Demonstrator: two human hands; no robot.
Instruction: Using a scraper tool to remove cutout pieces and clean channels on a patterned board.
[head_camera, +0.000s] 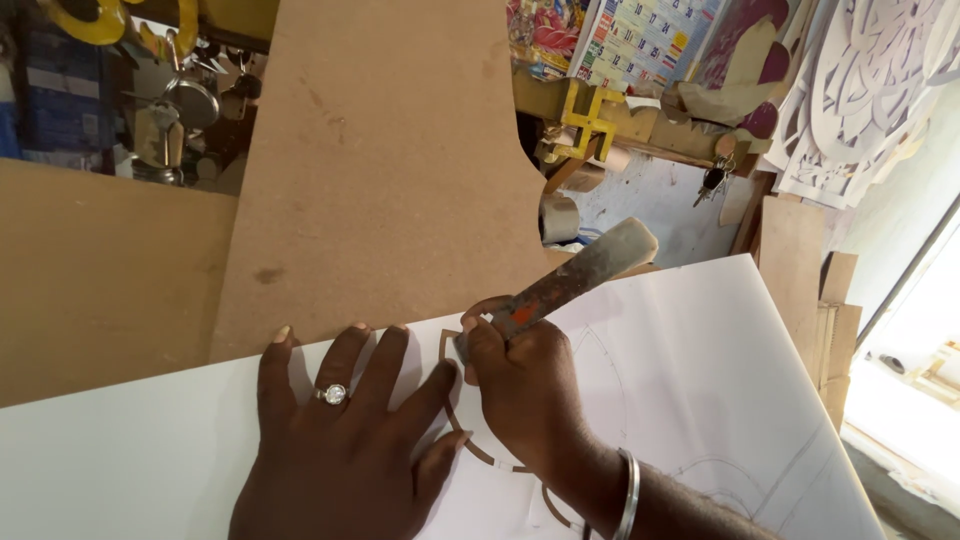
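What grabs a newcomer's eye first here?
Centre frame, the right hand grips a worn, grey-handled tool angled against a large white sheet with curved cut-out lines. Beside it, the left hand, wearing a stone ring, presses flat on the sheet. Behind stands a tall brown fibreboard panel.

1. The left hand (335, 450) is wearing a silver-coloured ring (332, 395) with a round, pale, sparkling stone on one of its fingers (340, 365).
2. The right hand (525, 395) is wearing a thin, plain metal bangle (628, 492) around the wrist.
3. Both forearms are showing bare, with no sleeves reaching them.
4. The fingernails are looking short and unpainted.
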